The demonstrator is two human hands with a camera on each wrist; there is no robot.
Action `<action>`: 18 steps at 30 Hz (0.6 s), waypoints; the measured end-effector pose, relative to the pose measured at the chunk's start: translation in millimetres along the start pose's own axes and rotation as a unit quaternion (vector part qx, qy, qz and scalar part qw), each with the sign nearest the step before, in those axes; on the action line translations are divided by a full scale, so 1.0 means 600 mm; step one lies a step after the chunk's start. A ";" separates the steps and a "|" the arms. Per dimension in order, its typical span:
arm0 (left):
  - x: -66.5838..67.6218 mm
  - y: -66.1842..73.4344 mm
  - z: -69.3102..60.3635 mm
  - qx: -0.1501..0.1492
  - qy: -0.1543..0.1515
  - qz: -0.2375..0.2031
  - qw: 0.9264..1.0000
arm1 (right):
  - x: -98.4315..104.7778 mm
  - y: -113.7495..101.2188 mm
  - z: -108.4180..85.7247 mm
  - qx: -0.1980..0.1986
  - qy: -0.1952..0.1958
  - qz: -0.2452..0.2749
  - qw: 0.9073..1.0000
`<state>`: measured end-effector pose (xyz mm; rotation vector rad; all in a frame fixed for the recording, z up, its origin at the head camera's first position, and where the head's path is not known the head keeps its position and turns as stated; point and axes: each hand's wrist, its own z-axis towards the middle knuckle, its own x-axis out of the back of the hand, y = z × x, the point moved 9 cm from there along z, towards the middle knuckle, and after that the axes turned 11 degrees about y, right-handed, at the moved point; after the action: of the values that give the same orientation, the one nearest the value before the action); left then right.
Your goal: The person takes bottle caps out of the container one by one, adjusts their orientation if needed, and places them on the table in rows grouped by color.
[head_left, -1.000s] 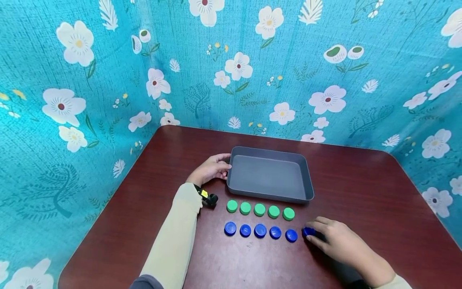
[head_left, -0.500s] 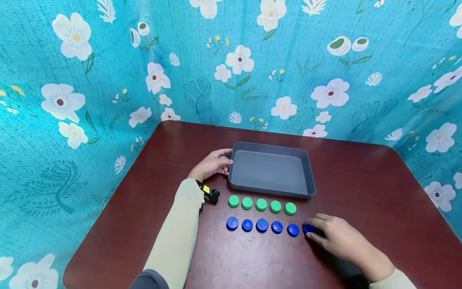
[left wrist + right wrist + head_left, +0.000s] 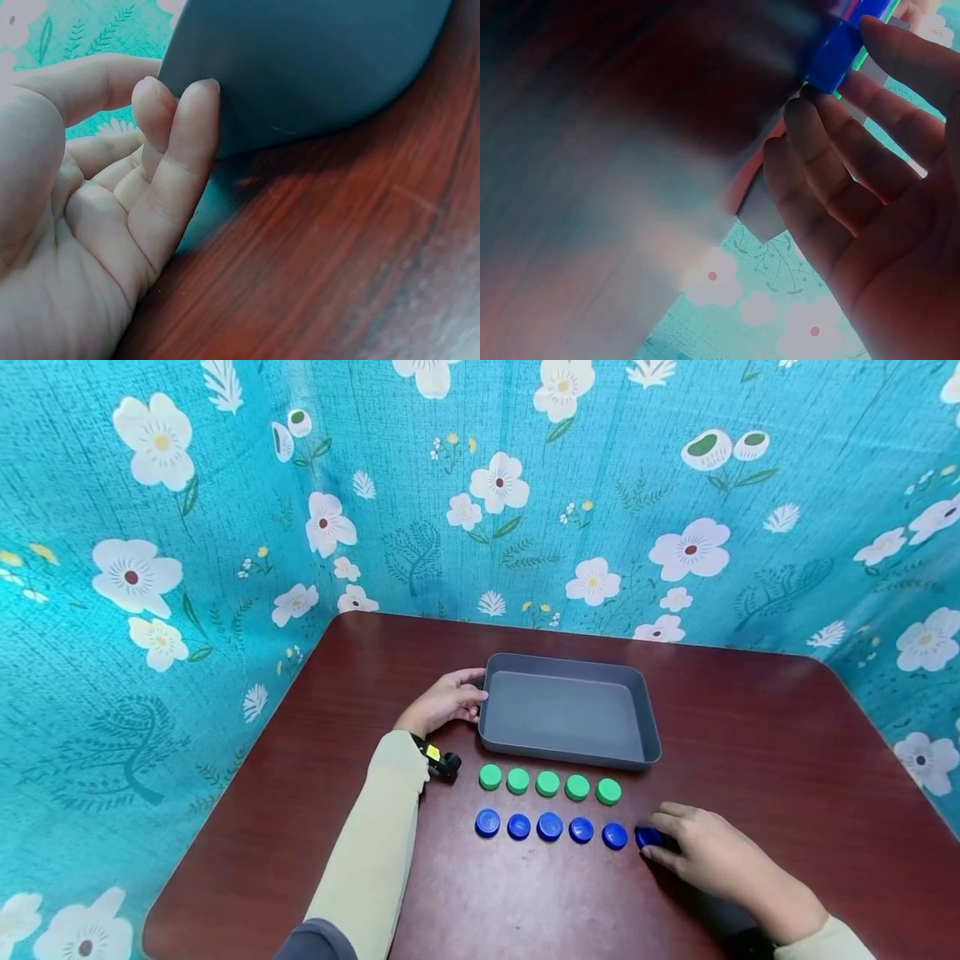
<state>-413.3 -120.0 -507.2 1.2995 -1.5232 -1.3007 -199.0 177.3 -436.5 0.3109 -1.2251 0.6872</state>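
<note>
A grey rectangular tray [image 3: 566,706] sits on the dark red-brown table [image 3: 480,893]. At its left wall is my left hand [image 3: 442,700], gripping the edge; in the left wrist view fingertips [image 3: 196,101] press the tray's outer side [image 3: 300,67]. My right hand [image 3: 712,852] pinches a blue bottle cap [image 3: 647,837] at the right end of a row of blue caps [image 3: 550,827]. The right wrist view shows that cap between thumb and fingers [image 3: 877,142], partly covered by them. Between the blue row and the tray runs a row of green caps [image 3: 547,783].
A blue flowered curtain [image 3: 480,510] hangs behind and at both sides of the table. A black strap with a camera [image 3: 442,762] is on the left wrist, just left of the green row.
The head view has shifted slightly. Both hands keep their places: the left on the tray, the right at the last blue cap. The caps look unmoved on the table.
</note>
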 end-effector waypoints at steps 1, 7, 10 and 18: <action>0.000 0.000 0.000 0.001 0.000 -0.001 1.000 | 0.000 -0.001 0.000 0.001 -0.001 0.004 1.000; 0.008 -0.002 -0.007 0.010 0.004 0.000 1.000 | -0.005 -0.009 0.001 -0.008 -0.022 0.019 1.000; 0.013 0.000 -0.009 0.006 0.006 -0.003 1.000 | -0.005 -0.014 0.004 -0.007 -0.029 0.028 0.999; 0.025 0.003 -0.008 0.002 0.011 -0.009 1.000 | 0.000 -0.016 0.013 -0.013 -0.036 0.028 0.999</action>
<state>-412.5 -135.6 -505.6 1.3282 -1.5021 -1.2904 -198.7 165.3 -432.4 0.2830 -1.3142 0.7127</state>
